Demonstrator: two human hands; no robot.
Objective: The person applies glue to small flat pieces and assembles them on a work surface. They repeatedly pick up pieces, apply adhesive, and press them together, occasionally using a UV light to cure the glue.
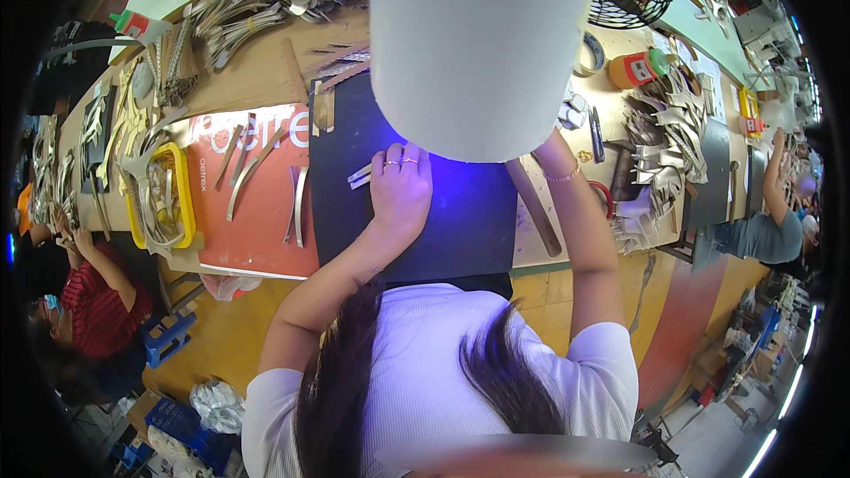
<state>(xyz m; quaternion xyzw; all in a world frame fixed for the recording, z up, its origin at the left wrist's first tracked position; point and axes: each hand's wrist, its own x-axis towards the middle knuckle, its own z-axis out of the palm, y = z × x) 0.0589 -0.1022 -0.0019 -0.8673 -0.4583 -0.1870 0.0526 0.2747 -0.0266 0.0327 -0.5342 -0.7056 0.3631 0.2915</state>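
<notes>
Pale strips [360,177], thin, flat and narrow like cut leather or card, lie on the black mat [460,221] just at the fingertips of the left hand [400,186]. They stick out to the left of the fingers, their long axis running roughly left to right with a slight upward tilt toward the hand. The left hand rests palm down on the mat, fingers close together and pointing away from the body, rings on two of them; it seems to press on or touch the near ends of the strips, though whether it pinches them I cannot tell. The left hand is plainly the nearer one. The right hand is hidden: the right forearm [575,212], with a fine bracelet at the wrist, rises behind a big white cylinder [478,44] that hangs over the middle of the tabletop [257,80], so I cannot tell how that hand stands or what it holds. The mat is smooth and matte, lit with a bluish-violet glow under the cylinder. To its left lies an orange-red sheet [257,212] bearing several curved, pale strips [297,204], and further left a yellow tray [181,195] full of similar pieces. A long brown wooden stick [534,208] lies slantwise at the mat's right edge.
</notes>
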